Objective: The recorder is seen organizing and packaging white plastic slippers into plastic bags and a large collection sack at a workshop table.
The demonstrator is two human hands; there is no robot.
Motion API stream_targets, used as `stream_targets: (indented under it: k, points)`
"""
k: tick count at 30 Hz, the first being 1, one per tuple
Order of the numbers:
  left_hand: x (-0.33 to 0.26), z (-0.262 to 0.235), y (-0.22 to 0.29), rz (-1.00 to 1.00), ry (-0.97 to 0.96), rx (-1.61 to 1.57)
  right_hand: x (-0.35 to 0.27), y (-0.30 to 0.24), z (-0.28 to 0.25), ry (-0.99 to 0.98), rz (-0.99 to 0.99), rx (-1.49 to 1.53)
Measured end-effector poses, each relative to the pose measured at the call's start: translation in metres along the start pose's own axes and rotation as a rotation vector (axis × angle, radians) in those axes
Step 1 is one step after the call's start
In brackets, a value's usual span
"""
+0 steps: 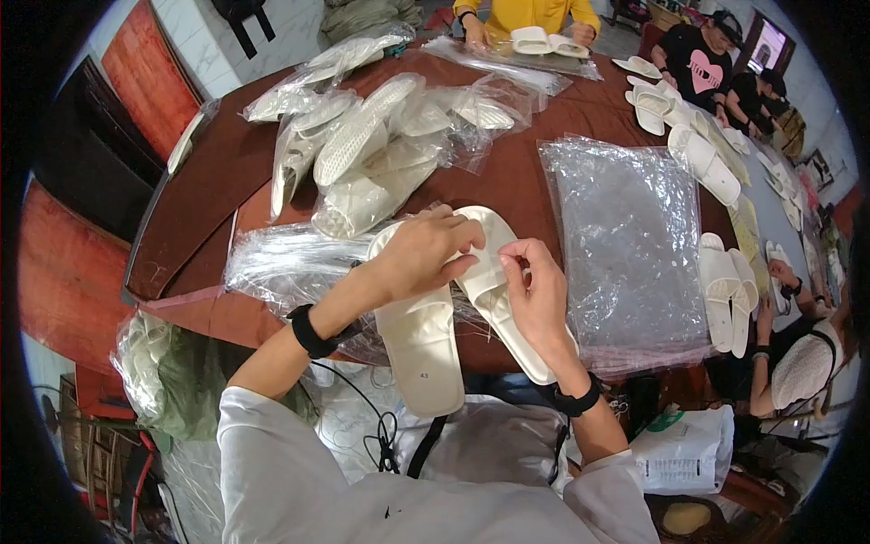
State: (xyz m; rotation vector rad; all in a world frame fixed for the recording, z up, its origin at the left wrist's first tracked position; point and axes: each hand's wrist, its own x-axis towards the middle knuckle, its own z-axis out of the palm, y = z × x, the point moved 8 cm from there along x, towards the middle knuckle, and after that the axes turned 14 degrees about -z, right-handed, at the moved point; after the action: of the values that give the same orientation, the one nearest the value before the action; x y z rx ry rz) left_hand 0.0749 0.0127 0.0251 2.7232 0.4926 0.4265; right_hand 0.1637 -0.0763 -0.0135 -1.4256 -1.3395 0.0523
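Note:
A pair of white slippers lies at the near edge of the brown-covered table, soles down and heels toward me. My left hand [433, 247] is over the strap of the left slipper [419, 349], its fingers curled inward. Beside it, above the right slipper [512, 334], my right hand [536, 288] has thumb and forefinger pinched together. Whatever is between the fingers of either hand is too small to make out. The left hand partly covers both straps.
Bagged slippers [367, 131] are heaped beyond my hands. Clear plastic sleeves [625, 240] lie stacked at right, with another plastic bundle [281, 263] at left. Loose slippers [728, 290] line the right edge. A person in yellow [535, 14] handles slippers opposite; others work at right.

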Motion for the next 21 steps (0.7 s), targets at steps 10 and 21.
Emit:
stream_targets:
  k: [10, 21]
  points:
    - [-0.002, 0.01, -0.001, -0.049, -0.023, -0.341, -0.005, 0.001, -0.001, 0.014, 0.028, 0.126]
    - [-0.002, 0.026, -0.013, -0.158, -0.067, -0.595, -0.004, 0.0, 0.011, -0.06, -0.043, 0.025]
